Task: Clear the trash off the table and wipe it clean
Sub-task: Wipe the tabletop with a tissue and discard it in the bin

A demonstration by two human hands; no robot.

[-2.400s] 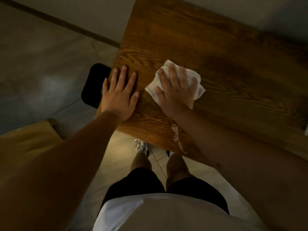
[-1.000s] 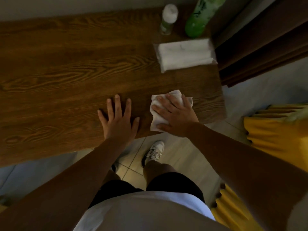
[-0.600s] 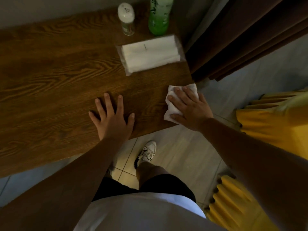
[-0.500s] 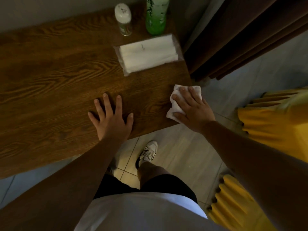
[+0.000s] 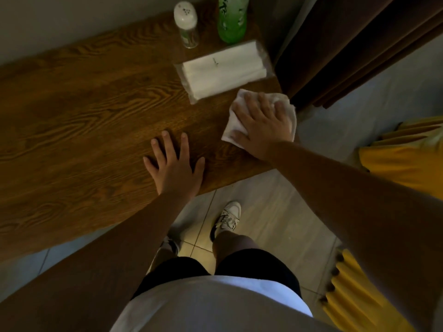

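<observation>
Head view, left hand [image 5: 173,167] flat on one table [image 5: 72,116], right hand [image 5: 261,123] pressing one wipe [image 5: 236,121] flat

Looks like a small eatery: a wood-grain bench [image 5: 84,121] carrying a toothpick shaker [image 5: 186,25], green bottle [image 5: 232,19] and napkin pack [image 5: 224,70], over tiled floor [image 5: 275,212], beside yellow chairs [image 5: 402,161].

Head view, looking steeply down, close over table [image 5: 84,104]
</observation>
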